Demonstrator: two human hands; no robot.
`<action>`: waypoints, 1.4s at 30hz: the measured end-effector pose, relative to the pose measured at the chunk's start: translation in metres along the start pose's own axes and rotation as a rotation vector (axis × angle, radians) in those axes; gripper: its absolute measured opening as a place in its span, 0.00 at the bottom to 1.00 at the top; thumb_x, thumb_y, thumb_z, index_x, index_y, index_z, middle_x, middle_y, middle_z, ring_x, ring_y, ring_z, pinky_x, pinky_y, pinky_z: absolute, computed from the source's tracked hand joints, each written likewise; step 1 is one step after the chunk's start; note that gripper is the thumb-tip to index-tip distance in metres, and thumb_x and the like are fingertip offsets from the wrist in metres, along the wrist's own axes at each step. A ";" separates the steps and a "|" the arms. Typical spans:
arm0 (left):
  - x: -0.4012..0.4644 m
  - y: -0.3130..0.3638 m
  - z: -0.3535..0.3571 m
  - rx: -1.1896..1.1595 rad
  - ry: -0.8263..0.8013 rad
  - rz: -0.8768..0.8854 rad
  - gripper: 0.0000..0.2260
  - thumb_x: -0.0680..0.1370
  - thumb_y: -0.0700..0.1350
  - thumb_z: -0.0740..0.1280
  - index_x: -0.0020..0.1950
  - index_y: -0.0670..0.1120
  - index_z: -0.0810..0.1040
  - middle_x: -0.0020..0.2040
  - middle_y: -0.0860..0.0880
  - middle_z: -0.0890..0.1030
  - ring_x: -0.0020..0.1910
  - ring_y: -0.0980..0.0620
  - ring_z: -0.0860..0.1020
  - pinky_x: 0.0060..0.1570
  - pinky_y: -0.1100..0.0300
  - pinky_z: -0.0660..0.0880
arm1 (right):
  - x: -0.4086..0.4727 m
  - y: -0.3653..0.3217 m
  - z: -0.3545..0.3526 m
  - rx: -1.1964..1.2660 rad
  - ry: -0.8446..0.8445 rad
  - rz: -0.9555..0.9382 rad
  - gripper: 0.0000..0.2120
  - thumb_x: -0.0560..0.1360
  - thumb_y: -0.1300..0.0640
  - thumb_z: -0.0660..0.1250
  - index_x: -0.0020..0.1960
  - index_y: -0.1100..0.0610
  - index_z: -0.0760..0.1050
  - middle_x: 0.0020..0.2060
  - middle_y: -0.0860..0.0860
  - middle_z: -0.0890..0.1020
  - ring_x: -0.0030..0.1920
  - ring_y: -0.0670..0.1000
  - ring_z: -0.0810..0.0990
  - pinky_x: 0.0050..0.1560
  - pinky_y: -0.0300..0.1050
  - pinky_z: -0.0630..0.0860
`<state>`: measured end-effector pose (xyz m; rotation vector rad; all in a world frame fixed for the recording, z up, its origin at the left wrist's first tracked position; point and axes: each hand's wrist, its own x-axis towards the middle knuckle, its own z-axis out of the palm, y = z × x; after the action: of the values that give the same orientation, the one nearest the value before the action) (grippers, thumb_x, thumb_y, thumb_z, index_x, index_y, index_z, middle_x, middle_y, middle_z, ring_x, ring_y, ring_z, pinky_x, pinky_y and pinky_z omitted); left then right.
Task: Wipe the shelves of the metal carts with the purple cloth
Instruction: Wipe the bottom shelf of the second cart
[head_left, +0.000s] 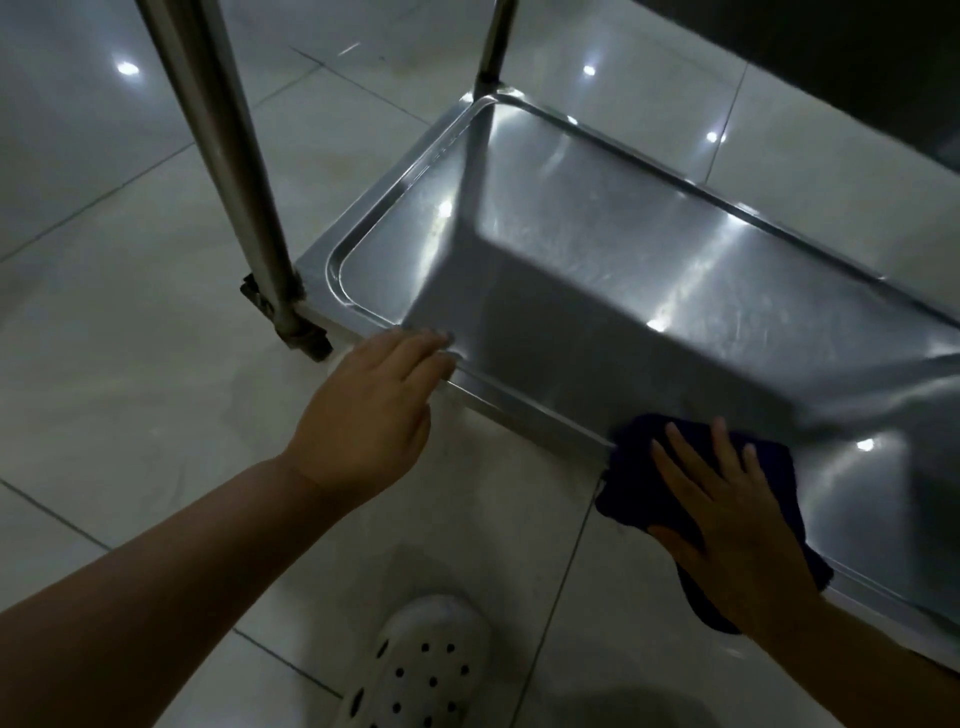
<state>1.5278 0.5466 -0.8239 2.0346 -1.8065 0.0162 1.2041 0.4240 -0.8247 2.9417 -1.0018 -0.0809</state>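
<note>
I am pressing my right hand (727, 514), fingers spread flat, on the purple cloth (654, 467) at the bottom shelf (597, 260) rim near five o'clock, steadying the rim at nine with my open left hand (374, 410), and should be keeping even pressure into the lip.

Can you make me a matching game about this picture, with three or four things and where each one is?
Things:
1. purple cloth
2. left hand
3. white shoe
4. cart post

Places:
A. standing up at the shelf's corner
B. on the floor tiles
C. under the right hand
D. fingers on the shelf rim

Pairs: 1-C, 2-D, 3-B, 4-A
</note>
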 end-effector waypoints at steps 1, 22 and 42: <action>0.001 -0.003 -0.002 -0.003 0.009 -0.015 0.22 0.67 0.35 0.73 0.61 0.44 0.77 0.62 0.44 0.77 0.62 0.46 0.73 0.61 0.56 0.63 | -0.001 -0.001 0.002 -0.013 -0.021 0.028 0.30 0.80 0.37 0.44 0.76 0.52 0.54 0.74 0.51 0.61 0.74 0.62 0.55 0.66 0.69 0.59; -0.025 -0.046 -0.021 -0.004 0.124 -0.372 0.20 0.68 0.32 0.71 0.60 0.39 0.76 0.58 0.39 0.76 0.58 0.45 0.69 0.58 0.52 0.68 | 0.274 -0.178 -0.026 0.280 -0.120 -0.199 0.29 0.82 0.42 0.47 0.79 0.48 0.41 0.79 0.47 0.44 0.78 0.51 0.40 0.76 0.53 0.37; 0.031 0.002 0.004 -0.042 0.100 0.050 0.20 0.71 0.39 0.56 0.58 0.42 0.80 0.55 0.43 0.80 0.55 0.47 0.72 0.52 0.52 0.72 | 0.069 0.036 -0.014 0.312 -0.021 1.048 0.33 0.81 0.40 0.50 0.79 0.54 0.46 0.78 0.56 0.50 0.77 0.60 0.47 0.75 0.61 0.41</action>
<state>1.5299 0.5161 -0.8182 1.9251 -1.7807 0.0915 1.2375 0.3536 -0.8115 2.2082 -2.5518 0.0827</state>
